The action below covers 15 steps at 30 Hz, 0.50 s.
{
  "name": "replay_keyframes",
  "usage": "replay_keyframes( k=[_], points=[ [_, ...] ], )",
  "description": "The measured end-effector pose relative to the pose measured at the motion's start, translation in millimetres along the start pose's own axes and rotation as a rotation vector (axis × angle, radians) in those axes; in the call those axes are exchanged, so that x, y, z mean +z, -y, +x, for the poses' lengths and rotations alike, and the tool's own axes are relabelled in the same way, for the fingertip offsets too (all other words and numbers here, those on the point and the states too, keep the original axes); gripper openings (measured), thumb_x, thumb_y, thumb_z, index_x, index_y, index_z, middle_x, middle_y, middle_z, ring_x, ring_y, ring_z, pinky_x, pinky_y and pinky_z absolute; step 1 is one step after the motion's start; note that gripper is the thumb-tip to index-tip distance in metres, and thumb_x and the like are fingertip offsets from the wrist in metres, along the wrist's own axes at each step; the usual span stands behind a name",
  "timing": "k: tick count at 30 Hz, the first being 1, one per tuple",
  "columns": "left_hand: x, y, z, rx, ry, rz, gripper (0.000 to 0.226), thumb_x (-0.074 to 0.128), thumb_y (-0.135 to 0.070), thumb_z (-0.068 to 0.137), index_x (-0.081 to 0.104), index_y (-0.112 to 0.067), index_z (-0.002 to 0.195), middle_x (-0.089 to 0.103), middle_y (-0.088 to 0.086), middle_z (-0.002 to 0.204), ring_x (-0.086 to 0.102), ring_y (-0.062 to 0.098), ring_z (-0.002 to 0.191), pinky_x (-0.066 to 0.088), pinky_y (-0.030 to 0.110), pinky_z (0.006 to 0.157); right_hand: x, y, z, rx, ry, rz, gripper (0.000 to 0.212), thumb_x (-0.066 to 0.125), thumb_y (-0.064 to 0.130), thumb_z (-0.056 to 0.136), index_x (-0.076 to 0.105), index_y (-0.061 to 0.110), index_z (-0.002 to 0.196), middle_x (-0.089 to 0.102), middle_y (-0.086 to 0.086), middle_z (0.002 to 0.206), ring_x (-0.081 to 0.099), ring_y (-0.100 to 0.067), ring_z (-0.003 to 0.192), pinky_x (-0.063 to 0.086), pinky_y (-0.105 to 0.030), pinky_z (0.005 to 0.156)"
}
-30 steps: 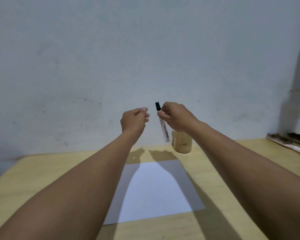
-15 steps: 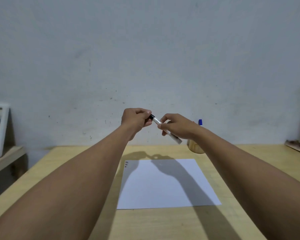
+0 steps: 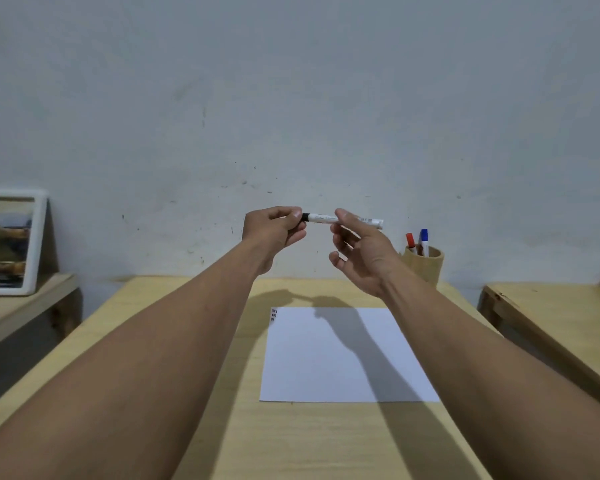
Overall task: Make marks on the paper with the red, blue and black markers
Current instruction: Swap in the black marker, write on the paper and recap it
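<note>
I hold the black marker (image 3: 321, 218) level in the air above the desk, its white barrel between both hands. My left hand (image 3: 274, 229) is closed around its black cap end. My right hand (image 3: 361, 251) pinches the barrel with thumb and forefinger, the other fingers spread loose. Below lies the white paper (image 3: 343, 358) with a few small marks at its top left corner (image 3: 274, 315). The red marker (image 3: 410, 241) and blue marker (image 3: 424, 240) stand in a wooden cup (image 3: 426, 266) at the back right of the desk.
The wooden desk (image 3: 222, 427) runs up to a pale wall. A framed picture (image 3: 9, 245) leans on a low shelf at the left. A second wooden table (image 3: 551, 317) stands to the right across a narrow gap.
The marker went from hanging upright in my right hand to lying level between both hands. My left hand closed on its cap end. The view shifted, revealing the cup's markers and the picture.
</note>
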<state>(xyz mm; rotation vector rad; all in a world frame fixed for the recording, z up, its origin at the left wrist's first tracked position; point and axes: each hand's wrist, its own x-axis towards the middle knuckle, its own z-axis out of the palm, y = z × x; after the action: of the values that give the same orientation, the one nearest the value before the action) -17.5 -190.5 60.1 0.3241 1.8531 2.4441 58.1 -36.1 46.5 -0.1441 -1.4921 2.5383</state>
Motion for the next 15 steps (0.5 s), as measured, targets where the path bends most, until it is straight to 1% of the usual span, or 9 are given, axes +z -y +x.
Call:
replay_keyframes(
  k=[2,3,5,7,9,11,12,13,15],
  points=[
    [-2.6,0.2,-1.8,-0.004,0.045,0.004,0.007,0.07,0.001,0.089,0.074,-0.001,0.094,0.073,0.017,0.092,0.073,0.021,0.081,0.062,0.03,0.08,6.6,-10.5,3.2,-0.024,-0.036,-0.021,0.009,0.077,0.025,0.091,0.075,0.021,0.099,0.068,0.004,0.079,0.06,-0.008,0.068,0.045,-0.027,0.063],
    [-4.3,0.5,-2.3,-0.007,0.063,0.018,0.007,0.07,0.001,0.089,0.074,-0.001,0.094,0.073,0.018,0.092,0.073,0.021,0.081,0.062,0.03,0.08,10.0,-15.1,4.4,-0.033,-0.043,-0.066,0.014,0.077,0.026,0.091,0.076,0.02,0.104,0.069,0.005,0.077,0.06,-0.007,0.069,0.046,-0.027,0.063],
    [-9.6,1.8,-2.6,-0.011,0.078,0.058,0.004,0.07,-0.001,0.09,0.073,-0.001,0.093,0.073,0.018,0.091,0.073,0.021,0.08,0.062,0.03,0.079,15.0,-22.0,7.1,-0.06,-0.054,-0.122,0.028,0.075,0.025,0.092,0.076,0.012,0.116,0.072,0.005,0.078,0.061,-0.006,0.069,0.048,-0.025,0.064],
    [-16.3,4.4,-1.7,-0.013,0.074,0.097,0.004,0.07,-0.004,0.091,0.072,-0.001,0.091,0.071,0.017,0.088,0.072,0.02,0.077,0.062,0.03,0.078,18.4,-26.3,9.9,-0.095,-0.066,-0.158,0.033,0.074,0.021,0.092,0.074,0.004,0.119,0.072,0.002,0.08,0.061,-0.006,0.067,0.049,-0.024,0.064],
    [-22.4,7.5,0.0,-0.022,0.052,0.128,0.004,0.069,-0.004,0.091,0.071,0.0,0.089,0.071,0.015,0.084,0.071,0.019,0.073,0.062,0.03,0.077,21.4,-30.6,11.3,-0.135,-0.075,-0.214,0.026,0.073,0.018,0.092,0.075,0.004,0.113,0.071,0.0,0.08,0.06,-0.007,0.067,0.049,-0.024,0.065],
    [-27.2,11.0,2.3,-0.044,0.025,0.149,0.006,0.07,-0.005,0.091,0.071,0.0,0.087,0.071,0.014,0.08,0.07,0.018,0.069,0.062,0.031,0.078,24.8,-35.9,11.8,-0.166,-0.075,-0.264,0.01,0.071,0.017,0.091,0.076,0.011,0.097,0.071,-0.002,0.08,0.06,-0.008,0.068,0.049,-0.024,0.066],
    [-29.7,12.4,2.9,-0.057,0.014,0.159,0.008,0.07,-0.007,0.092,0.071,0.0,0.086,0.07,0.013,0.078,0.068,0.017,0.066,0.062,0.031,0.078,26.2,-38.4,11.7,-0.175,-0.075,-0.286,0.005,0.071,0.016,0.091,0.076,0.014,0.091,0.071,-0.002,0.08,0.061,-0.008,0.067,0.049,-0.024,0.067],
    [-33.3,13.8,3.8,-0.066,0.001,0.169,0.011,0.07,-0.009,0.092,0.071,0.0,0.085,0.069,0.012,0.076,0.067,0.017,0.063,0.063,0.031,0.076,26.9,-40.8,12.4,-0.182,-0.078,-0.303,0.005,0.071,0.016,0.09,0.075,0.016,0.087,0.071,-0.002,0.079,0.061,-0.008,0.067,0.049,-0.023,0.066],
    [-44.1,18.4,7.1,-0.067,-0.03,0.218,0.016,0.07,-0.012,0.092,0.071,0.001,0.083,0.066,0.011,0.072,0.062,0.016,0.057,0.063,0.028,0.069,25.7,-44.7,13.7,-0.185,-0.102,-0.309,0.004,0.071,0.016,0.089,0.074,0.015,0.086,0.07,-0.002,0.078,0.061,-0.009,0.068,0.049,-0.024,0.066]
  ],
)
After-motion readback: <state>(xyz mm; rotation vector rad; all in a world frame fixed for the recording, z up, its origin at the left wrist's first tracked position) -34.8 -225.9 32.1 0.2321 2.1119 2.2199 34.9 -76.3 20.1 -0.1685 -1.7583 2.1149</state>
